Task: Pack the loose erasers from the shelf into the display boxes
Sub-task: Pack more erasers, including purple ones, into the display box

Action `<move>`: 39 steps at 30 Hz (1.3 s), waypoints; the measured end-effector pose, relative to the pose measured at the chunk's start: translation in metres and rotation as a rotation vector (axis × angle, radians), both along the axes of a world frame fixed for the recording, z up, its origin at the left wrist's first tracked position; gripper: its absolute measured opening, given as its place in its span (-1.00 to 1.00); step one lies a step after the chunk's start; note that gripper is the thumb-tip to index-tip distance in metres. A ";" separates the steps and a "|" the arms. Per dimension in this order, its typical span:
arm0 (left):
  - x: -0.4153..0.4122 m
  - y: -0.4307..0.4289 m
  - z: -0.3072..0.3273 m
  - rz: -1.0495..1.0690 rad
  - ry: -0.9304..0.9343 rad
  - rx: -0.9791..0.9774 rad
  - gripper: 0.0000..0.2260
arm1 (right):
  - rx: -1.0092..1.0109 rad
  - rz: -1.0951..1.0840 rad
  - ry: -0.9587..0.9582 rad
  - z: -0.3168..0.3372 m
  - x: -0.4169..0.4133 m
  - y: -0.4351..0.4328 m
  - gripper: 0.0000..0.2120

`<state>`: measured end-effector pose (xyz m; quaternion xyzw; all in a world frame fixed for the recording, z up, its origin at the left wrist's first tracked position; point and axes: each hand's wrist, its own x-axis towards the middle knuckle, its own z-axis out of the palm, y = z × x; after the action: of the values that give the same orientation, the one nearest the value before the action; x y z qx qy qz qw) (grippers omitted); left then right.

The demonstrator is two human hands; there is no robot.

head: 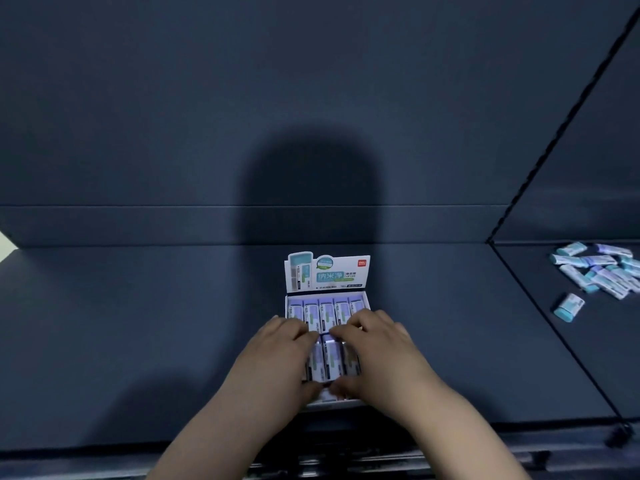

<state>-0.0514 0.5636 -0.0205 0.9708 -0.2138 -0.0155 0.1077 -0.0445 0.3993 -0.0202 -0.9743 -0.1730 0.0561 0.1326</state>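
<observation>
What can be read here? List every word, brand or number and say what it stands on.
"纳米净": large characters on the upright header card of the display box.
"deli": white on the red logo in that card's top right corner, only just legible.
Smaller print on the card: too blurred to read.
Sleeves of the packed erasers: printed, but blurred.
Loose erasers at far right: too small.

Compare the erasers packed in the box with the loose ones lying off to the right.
The packed erasers lie parallel in neat rows; the loose erasers lie jumbled at mixed angles, one apart from the heap. The packed erasers sit inside the display box, partly under the left hand and right hand; the loose erasers lie bare on the shelf, untouched. Both are small wrapped blocks in white and pale blue-purple.
</observation>
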 end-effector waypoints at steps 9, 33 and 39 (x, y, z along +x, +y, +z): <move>0.002 0.002 -0.003 -0.018 -0.003 -0.013 -0.58 | 0.084 -0.033 -0.014 -0.008 0.000 -0.004 -0.30; 0.002 -0.013 0.007 0.019 -0.234 -0.005 -0.67 | 0.304 -0.084 -0.180 0.011 -0.001 -0.035 -0.52; -0.004 -0.065 0.002 0.015 -0.238 0.023 -0.58 | 0.132 -0.016 -0.120 0.020 -0.009 -0.061 -0.48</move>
<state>-0.0551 0.4989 -0.0184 0.9686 -0.2174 0.0981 0.0703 -0.0538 0.3381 -0.0003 -0.9664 -0.1762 -0.0148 0.1863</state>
